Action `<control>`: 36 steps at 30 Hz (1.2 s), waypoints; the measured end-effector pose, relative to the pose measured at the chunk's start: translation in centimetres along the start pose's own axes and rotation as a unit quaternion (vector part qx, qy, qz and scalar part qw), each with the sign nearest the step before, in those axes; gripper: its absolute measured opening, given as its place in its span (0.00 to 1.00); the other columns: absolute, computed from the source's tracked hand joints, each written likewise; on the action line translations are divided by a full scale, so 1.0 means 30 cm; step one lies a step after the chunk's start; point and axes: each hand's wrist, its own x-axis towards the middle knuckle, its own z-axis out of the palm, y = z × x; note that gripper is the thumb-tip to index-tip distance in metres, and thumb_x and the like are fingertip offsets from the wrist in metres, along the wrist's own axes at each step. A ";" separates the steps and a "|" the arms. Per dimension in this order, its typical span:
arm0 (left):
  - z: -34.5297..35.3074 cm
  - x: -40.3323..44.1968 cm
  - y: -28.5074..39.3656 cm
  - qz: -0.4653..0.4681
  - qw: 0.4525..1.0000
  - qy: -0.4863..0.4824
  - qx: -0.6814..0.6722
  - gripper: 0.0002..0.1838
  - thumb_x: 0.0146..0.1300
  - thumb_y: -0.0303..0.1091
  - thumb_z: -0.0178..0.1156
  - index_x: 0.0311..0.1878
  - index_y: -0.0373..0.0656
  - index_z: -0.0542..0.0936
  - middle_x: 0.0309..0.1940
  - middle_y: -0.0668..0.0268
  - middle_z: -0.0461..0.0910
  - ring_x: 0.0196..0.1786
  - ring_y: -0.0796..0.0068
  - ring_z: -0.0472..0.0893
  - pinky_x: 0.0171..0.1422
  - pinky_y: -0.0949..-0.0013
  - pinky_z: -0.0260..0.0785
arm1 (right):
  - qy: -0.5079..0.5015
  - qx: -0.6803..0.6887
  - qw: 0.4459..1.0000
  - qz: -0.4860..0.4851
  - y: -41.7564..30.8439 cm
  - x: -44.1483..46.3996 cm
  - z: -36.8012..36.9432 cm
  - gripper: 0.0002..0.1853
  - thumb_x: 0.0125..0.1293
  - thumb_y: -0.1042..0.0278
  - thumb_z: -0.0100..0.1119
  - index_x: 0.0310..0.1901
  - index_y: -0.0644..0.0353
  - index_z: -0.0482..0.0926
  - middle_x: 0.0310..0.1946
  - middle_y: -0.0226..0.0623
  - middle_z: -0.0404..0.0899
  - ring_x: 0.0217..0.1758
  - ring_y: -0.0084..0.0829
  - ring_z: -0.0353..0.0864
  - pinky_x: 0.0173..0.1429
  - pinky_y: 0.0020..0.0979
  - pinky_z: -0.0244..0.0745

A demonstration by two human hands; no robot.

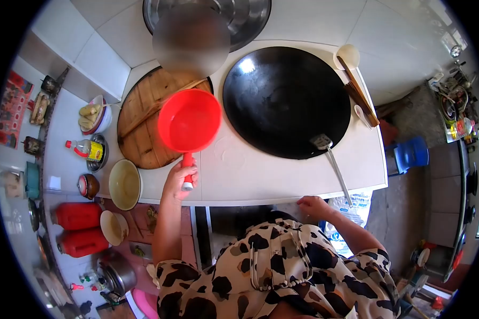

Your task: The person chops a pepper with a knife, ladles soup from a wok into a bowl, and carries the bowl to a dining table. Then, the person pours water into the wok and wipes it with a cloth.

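Note:
My left hand (182,179) is closed around the handle of a red plastic ladle (190,121), held over the counter's front part and overlapping the round wooden lid (143,114). My right hand (311,206) is at the counter's front edge with its fingers bent; whether anything is in it does not show. Between and beyond the hands, a big black wok (287,101) is set into the white counter (239,178). A metal spatula (336,170) rests on the wok's right rim, its handle sticking out past the front edge.
Behind the lid and wok stands a large metal basin (250,21). At the counter's right are a pale bowl (348,56) and wooden sticks (361,98). On the left are a yellowish basin (125,184), an oil bottle (88,150) and red containers (79,215).

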 end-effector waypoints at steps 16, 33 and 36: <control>0.245 0.139 0.022 0.000 0.984 0.030 0.177 0.14 0.53 0.24 0.57 0.44 0.40 0.68 0.22 0.65 0.71 0.18 0.76 0.72 0.20 0.72 0.66 | 0.354 -0.170 0.916 0.078 0.296 -0.206 -0.165 0.28 0.54 0.78 0.53 0.59 0.56 0.63 0.48 0.53 0.69 0.46 0.57 0.74 0.47 0.48 0.72; 0.296 0.302 0.029 0.091 0.953 0.116 0.265 0.10 0.50 0.28 0.60 0.32 0.41 0.68 0.20 0.66 0.71 0.19 0.77 0.72 0.21 0.72 0.66 | 0.253 0.400 0.877 0.086 0.090 -0.053 -0.428 0.14 0.67 0.70 0.43 0.51 0.63 0.71 0.18 0.21 0.59 0.14 0.14 0.53 0.16 0.19 0.47; 0.312 0.325 0.030 0.098 0.947 0.128 0.278 0.10 0.50 0.27 0.60 0.32 0.41 0.68 0.20 0.67 0.71 0.19 0.77 0.73 0.21 0.71 0.66 | 0.175 0.506 0.841 0.074 0.059 -0.014 -0.472 0.13 0.69 0.71 0.41 0.51 0.65 0.70 0.19 0.26 0.60 0.14 0.18 0.53 0.17 0.23 0.49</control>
